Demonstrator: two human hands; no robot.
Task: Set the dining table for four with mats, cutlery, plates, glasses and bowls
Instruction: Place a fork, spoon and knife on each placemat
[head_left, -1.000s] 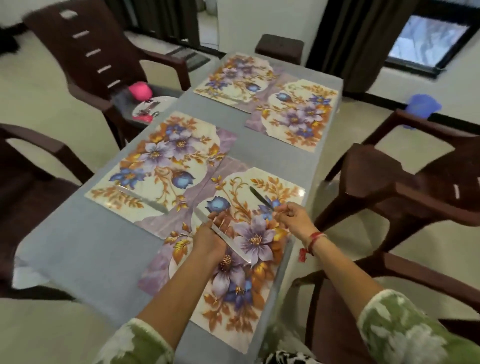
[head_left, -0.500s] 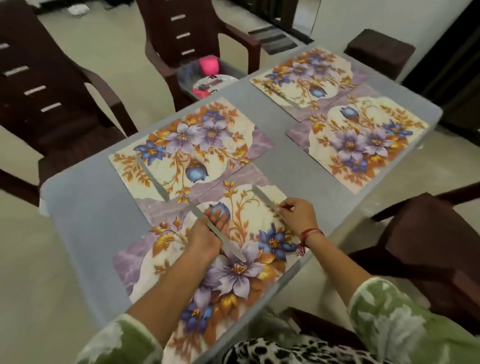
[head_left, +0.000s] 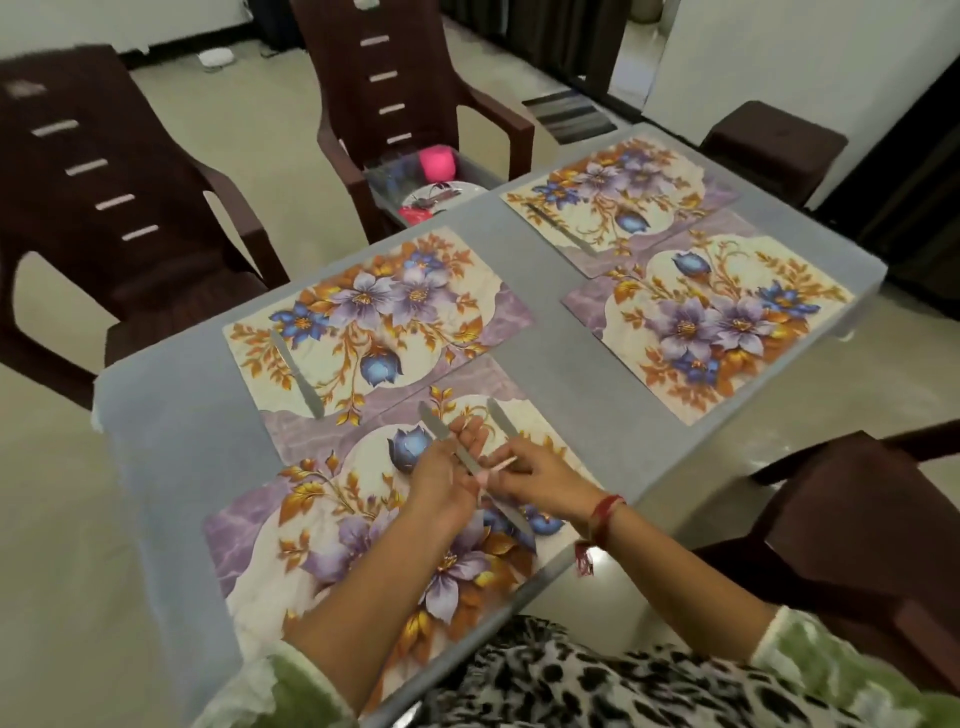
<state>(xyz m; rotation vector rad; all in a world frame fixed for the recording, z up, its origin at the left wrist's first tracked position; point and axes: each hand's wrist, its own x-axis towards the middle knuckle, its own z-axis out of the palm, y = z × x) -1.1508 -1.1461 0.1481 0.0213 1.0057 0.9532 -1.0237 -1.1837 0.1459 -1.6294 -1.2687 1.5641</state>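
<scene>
Four floral mats lie on the grey table (head_left: 171, 467). Over the nearest mat (head_left: 332, 540) my left hand (head_left: 441, 480) grips a table knife (head_left: 434, 423) whose blade points away from me. Close beside it, my right hand (head_left: 543, 478) pinches the handle end of a second knife (head_left: 501, 415). The two hands almost touch. A third knife (head_left: 297, 375) lies on the mat beyond (head_left: 415, 296). Another knife (head_left: 560, 227) lies on the far mat (head_left: 639, 171). The mat at right (head_left: 727, 322) has no knife on it.
On the seat of the chair (head_left: 410, 78) across the table stands a tub (head_left: 470, 166) with a pink cup (head_left: 438, 162) and a white plate (head_left: 441, 195). Dark brown chairs stand at left (head_left: 104, 208) and right (head_left: 857, 519). A dark stool (head_left: 774, 140) stands at the table's far end.
My hands have come together over the nearest mat, each still holding its knife. The view has swung left, bringing the left chairs into sight.
</scene>
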